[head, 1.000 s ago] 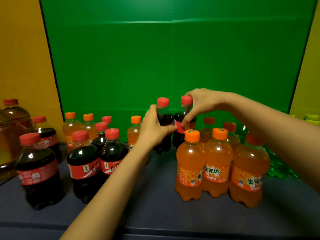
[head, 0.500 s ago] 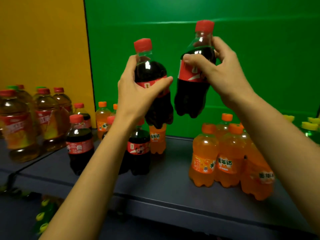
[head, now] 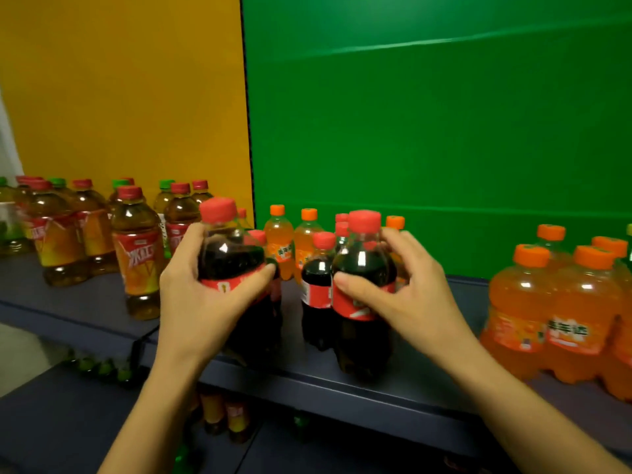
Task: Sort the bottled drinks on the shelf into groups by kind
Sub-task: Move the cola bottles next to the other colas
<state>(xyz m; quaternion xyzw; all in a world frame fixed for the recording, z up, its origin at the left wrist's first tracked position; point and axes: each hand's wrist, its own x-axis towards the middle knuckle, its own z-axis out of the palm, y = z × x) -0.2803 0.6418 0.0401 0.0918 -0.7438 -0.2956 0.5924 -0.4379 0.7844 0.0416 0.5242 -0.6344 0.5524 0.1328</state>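
My left hand [head: 201, 302] grips a dark cola bottle [head: 232, 258] with a red cap and red label, low at the shelf's front. My right hand [head: 410, 295] grips a second cola bottle [head: 362, 265] just to its right, its base at the shelf surface. More cola bottles [head: 316, 289] stand right behind these two. Orange soda bottles [head: 278, 241] stand at the back, and another cluster of orange soda [head: 526, 302] stands at the right. Amber tea bottles [head: 136, 248] fill the left section.
The dark shelf [head: 427, 388] has a front edge right below the held bottles. A lower shelf [head: 51, 422] holds green-capped bottles [head: 102, 369] and more bottles [head: 225, 415] under the edge. Yellow and green panels form the back wall.
Both hands have lifted the two cola bottles from the back, carried them leftward and brought them down to the shelf front beside the other colas. The view has swung left.
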